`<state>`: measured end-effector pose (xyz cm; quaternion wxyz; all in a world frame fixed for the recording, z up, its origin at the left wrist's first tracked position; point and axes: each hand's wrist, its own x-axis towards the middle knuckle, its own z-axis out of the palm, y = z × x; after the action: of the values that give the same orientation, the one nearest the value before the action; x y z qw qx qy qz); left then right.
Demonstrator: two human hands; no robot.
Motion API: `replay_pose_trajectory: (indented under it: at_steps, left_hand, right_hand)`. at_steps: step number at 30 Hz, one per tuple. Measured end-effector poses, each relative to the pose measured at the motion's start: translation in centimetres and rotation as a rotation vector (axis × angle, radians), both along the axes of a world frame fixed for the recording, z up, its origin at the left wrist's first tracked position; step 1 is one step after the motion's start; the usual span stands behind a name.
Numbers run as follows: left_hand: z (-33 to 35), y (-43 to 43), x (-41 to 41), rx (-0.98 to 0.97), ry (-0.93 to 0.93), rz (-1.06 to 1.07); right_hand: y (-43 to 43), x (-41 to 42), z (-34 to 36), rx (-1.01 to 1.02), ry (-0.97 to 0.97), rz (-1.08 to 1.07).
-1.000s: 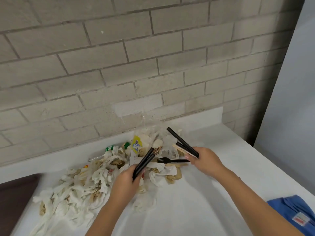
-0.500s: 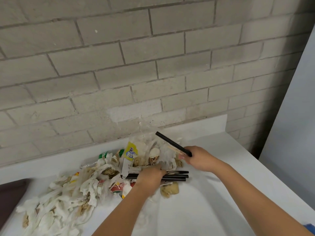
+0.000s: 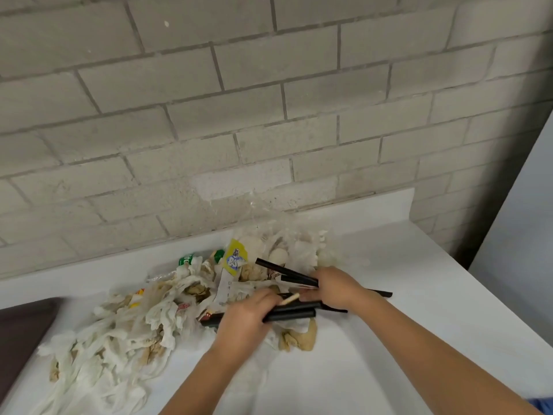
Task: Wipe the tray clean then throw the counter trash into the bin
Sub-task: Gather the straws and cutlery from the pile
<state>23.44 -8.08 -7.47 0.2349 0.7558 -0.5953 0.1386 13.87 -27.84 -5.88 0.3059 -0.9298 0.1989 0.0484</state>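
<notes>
A heap of crumpled, stained white paper napkins mixed with food scraps and wrappers, one of them yellow, lies on the white counter against the brick wall. My left hand grips a bundle of black plastic sticks lying flat over the heap, with a pale wooden stick poking out beside it. Close to its right, my right hand holds more black sticks that point up-left over the trash. The dark brown tray shows at the left edge.
The counter ends at a grey wall panel on the right. A blue cloth corner peeks in at the bottom right. No bin is in view.
My right hand has come down and towards the left hand, so the two bundles of black sticks nearly meet. The left hand's bundle stays flat on the heap.
</notes>
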Motion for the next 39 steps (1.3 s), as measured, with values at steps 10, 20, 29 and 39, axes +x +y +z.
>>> replay_pose_trajectory:
  at_steps: [10, 20, 29, 39]
  left_hand:
    - [7.4, 3.4, -0.5, -0.683, 0.883, 0.511]
    - [9.0, 5.0, 1.3, -0.779, 1.077, 0.484]
    - [9.1, 6.8, 3.3, -0.848, 1.251, 0.568]
    - [8.2, 10.5, 7.5, -0.698, 1.31, 0.641]
  right_hand:
    - [1.5, 0.0, -0.9, 0.003, -0.027, -0.028]
    - [-0.7, -2.0, 4.8, 0.3, -0.366, -0.22]
    - [0.3, -2.1, 9.9, 0.383, -0.504, -0.238]
    - [6.1, 2.3, 9.7, 0.479, -0.436, -0.14]
